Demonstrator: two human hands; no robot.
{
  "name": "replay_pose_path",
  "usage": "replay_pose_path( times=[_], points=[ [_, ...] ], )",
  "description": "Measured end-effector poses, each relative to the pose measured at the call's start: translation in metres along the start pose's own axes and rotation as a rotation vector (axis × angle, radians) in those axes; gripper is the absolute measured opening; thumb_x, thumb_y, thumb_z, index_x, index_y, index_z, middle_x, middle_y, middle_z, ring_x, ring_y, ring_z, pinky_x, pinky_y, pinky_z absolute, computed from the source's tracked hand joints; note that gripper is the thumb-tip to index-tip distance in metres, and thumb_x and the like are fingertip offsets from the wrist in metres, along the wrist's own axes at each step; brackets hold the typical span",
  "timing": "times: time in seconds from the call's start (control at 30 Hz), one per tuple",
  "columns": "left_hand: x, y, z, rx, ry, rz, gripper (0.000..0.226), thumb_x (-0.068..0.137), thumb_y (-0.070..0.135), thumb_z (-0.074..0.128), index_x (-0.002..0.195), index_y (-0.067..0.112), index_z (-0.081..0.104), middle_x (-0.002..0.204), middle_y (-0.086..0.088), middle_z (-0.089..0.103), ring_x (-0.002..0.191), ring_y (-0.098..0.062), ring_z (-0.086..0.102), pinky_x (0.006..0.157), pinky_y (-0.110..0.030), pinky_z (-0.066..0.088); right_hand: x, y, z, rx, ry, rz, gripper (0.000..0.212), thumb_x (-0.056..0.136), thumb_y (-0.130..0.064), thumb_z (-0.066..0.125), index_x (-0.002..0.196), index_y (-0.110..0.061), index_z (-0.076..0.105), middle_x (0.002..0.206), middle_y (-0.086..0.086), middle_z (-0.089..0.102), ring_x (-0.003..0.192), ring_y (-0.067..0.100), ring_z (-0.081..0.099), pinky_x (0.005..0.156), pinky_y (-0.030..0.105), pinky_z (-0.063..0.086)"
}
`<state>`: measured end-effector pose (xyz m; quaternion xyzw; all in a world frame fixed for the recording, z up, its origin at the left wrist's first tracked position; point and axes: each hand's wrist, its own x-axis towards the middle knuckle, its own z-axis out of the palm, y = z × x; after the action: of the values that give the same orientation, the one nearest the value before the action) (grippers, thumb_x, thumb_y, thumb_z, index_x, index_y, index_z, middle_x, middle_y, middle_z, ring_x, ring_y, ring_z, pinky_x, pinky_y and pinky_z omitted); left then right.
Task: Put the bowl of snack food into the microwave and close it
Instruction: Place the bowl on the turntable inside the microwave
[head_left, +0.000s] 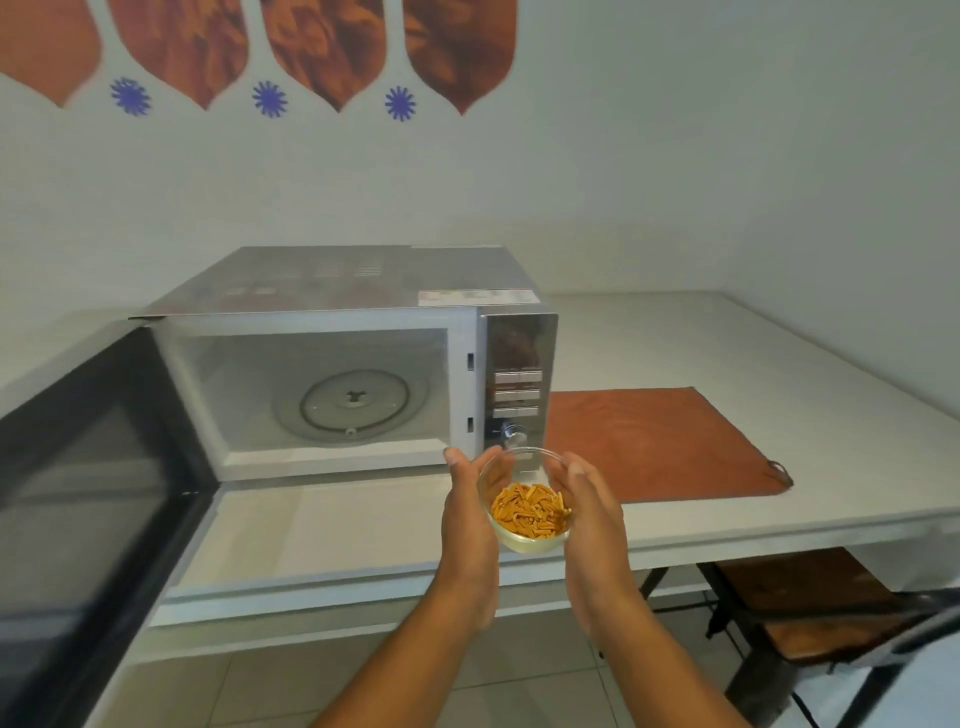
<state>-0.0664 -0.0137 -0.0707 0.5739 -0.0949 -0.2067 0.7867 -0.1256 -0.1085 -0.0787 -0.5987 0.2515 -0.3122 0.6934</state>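
Observation:
A clear glass bowl holding orange stick-shaped snacks is held up over the counter's front edge. My left hand cups its left side and my right hand cups its right side. The silver microwave stands on the counter behind and to the left of the bowl. Its cavity is empty, with the glass turntable showing inside. The dark door is swung wide open to the left, reaching out past the counter edge.
An orange cloth mat lies on the white counter right of the microwave. The control panel with buttons and a knob sits just beyond the bowl. A dark wooden stool stands under the counter at right. White walls close the corner.

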Motion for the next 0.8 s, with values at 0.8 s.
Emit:
replay_pose_path(
  times=[0.8],
  points=[
    [0.126, 0.095, -0.138, -0.227, 0.371, 0.151, 0.079, 0.094, 0.085, 0.029, 0.121, 0.026, 0.075, 0.118, -0.004, 0.081, 0.114, -0.023, 0.074, 0.099, -0.044, 0.058, 0.098, 0.014, 0.233, 0.086, -0.251, 0.098, 0.028, 0.104, -0.034, 0.047, 0.114, -0.016, 0.066, 0.113, 0.012, 0.072, 0.106, 0.029, 0.068, 0.098, 0.051, 0.055]
  ],
)
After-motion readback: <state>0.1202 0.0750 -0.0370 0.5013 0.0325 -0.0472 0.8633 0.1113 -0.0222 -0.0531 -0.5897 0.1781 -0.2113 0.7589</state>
